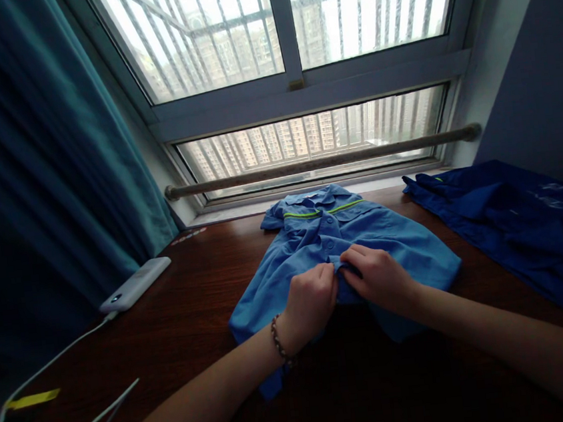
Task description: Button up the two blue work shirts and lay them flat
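While a dark wooden table (183,329) (below a barred window (290,55)) bears it, both hands' grips, left hand (311,300) and right hand (379,274), pinch the blue shirt (396,246).

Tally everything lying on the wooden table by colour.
Light blue: 1, the work shirt
Dark blue: 1, the garment
White: 2, the power bank and cable
Yellow: 1, the tag
Total: 5

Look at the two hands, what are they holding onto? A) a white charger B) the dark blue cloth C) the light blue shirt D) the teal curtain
C: the left hand and the right hand both pinch the front of the light blue shirt lying on the table.
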Action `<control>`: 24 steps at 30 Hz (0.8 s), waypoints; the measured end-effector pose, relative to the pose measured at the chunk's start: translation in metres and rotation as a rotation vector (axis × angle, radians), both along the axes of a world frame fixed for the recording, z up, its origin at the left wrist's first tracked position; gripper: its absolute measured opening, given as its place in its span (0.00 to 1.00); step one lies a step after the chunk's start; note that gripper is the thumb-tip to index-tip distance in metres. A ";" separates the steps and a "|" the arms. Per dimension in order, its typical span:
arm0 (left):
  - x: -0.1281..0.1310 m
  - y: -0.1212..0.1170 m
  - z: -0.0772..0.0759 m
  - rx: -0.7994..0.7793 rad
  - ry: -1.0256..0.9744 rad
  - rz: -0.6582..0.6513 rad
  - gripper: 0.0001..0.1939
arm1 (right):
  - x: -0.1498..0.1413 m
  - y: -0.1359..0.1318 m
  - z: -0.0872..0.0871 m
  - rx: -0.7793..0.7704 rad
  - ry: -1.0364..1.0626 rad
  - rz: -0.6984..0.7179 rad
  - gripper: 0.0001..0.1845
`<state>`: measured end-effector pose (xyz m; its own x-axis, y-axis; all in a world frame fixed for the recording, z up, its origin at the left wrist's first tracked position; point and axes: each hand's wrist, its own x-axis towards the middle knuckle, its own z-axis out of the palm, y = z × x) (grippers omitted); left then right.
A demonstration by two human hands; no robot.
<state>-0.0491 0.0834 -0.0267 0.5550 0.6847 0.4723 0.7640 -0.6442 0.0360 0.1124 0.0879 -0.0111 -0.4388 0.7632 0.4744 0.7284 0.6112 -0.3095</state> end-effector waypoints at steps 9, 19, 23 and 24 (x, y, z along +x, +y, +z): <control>0.001 -0.002 -0.003 0.050 0.046 -0.060 0.10 | -0.002 -0.004 0.002 0.051 -0.069 -0.090 0.04; 0.002 -0.002 -0.001 -0.080 -0.170 -0.089 0.10 | -0.002 -0.001 -0.008 0.212 -0.068 0.014 0.08; 0.007 -0.005 -0.001 -0.153 -0.282 -0.089 0.11 | 0.001 0.003 -0.009 0.314 -0.063 0.008 0.07; 0.008 -0.005 -0.001 -0.161 -0.295 -0.092 0.11 | 0.001 0.004 -0.010 0.328 -0.064 -0.003 0.06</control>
<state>-0.0415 0.0781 -0.0279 0.4740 0.7169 0.5113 0.6444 -0.6781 0.3534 0.1134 0.0920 -0.0209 -0.4737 0.5760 0.6662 0.7421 0.6684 -0.0502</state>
